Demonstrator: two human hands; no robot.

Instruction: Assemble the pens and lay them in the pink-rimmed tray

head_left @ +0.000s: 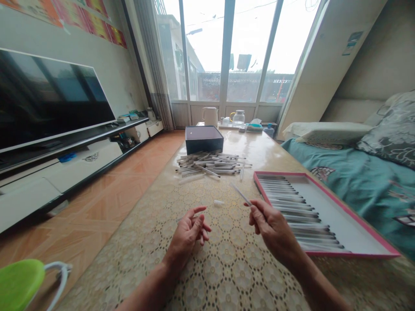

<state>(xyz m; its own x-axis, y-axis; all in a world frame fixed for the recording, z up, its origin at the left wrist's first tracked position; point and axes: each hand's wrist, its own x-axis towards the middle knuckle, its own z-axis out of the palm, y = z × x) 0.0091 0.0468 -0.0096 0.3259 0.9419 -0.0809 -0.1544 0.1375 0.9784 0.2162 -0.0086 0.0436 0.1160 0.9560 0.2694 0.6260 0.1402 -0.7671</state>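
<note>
My right hand (264, 220) pinches a slim whitish pen (241, 193) between thumb and fingers, its far end pointing up and left. My left hand (191, 226) is over the table with its fingers loosely curled and apart; a pale sliver shows at its left side, too little to name. Between and beyond the hands lies a small translucent cap (218, 202). To the right, a pink-edged shallow box (353, 211) holds a row of pens (301, 207) with dark ends. A loose heap of similar pens (210, 165) lies farther back.
A dark open box (205, 144) stands behind the heap. At the table's far end are a white jug (210, 116), a glass pot (239, 117) and a tissue pack (254, 125). A green stool (21, 283) is at lower left; a teal-covered sofa (337, 172) runs along the right.
</note>
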